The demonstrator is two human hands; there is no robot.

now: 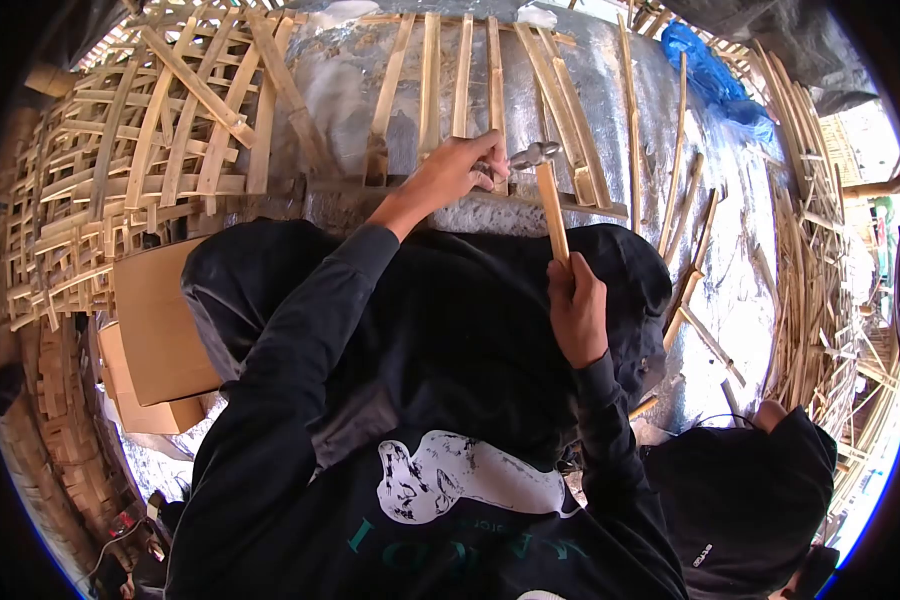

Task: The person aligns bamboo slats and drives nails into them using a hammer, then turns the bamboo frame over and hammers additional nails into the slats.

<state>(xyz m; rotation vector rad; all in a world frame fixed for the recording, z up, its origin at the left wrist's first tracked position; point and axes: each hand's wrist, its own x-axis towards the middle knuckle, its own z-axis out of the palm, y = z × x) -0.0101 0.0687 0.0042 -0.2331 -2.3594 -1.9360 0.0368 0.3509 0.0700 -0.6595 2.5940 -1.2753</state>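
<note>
Right hand (576, 308) nearest, fingers wrapped tight around the wooden handle of a hammer (547, 195), steel head up by the bamboo frame (450, 90). Farther out, left hand (462, 166) on a horizontal bamboo slat (530, 200), fingertips pressed together, apparently pinching something too small to tell, just beside the hammer head. Beyond, upright bamboo strips over silver sheeting (590, 70). Cardboard boxes (160, 320) at left.

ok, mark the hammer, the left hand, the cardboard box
hammer (552, 210): head view, on the wooden handle.
left hand (460, 165): head view, back of the hand.
cardboard box (155, 320): head view, its flat side.
</note>
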